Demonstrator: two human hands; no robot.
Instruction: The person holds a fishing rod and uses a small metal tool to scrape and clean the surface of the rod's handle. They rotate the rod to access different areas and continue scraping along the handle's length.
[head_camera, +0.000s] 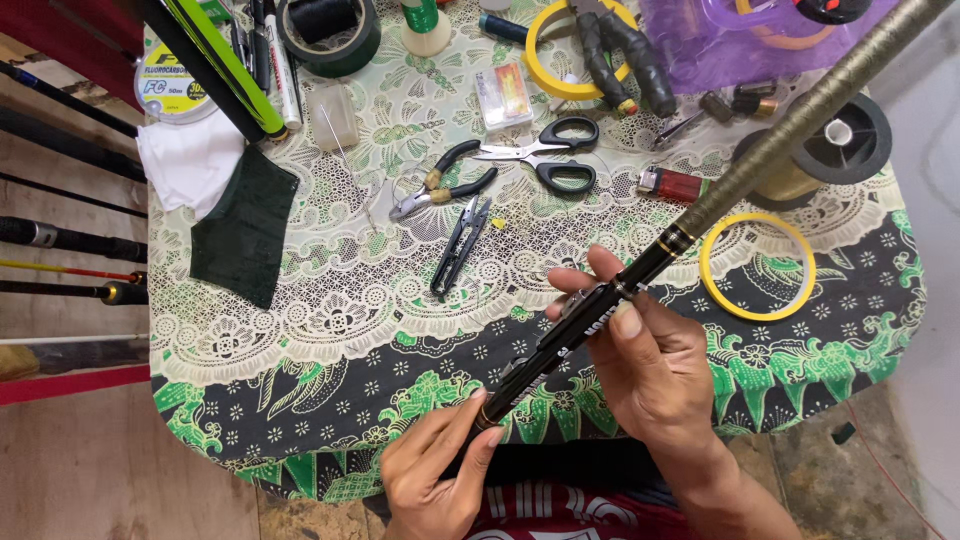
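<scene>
A long fishing rod (790, 130) runs diagonally from the top right down to my lap, olive-patterned above and black with gold rings lower down. My right hand (655, 365) grips the black part, thumb on top near a small metal guide (575, 300). My left hand (440, 465) pinches the rod's lower black end between its fingertips. Both hands hover over the near edge of a small table (300, 330) covered with a green and white patterned cloth.
On the cloth lie black scissors (550, 150), pliers (440, 185), thread snips (460, 245), a red lighter (672, 183), two yellow tape rings (757, 266), spools of line (845, 140), a dark cloth patch (245, 225) and white tissue (190, 160). More rods (70, 240) lean at the left.
</scene>
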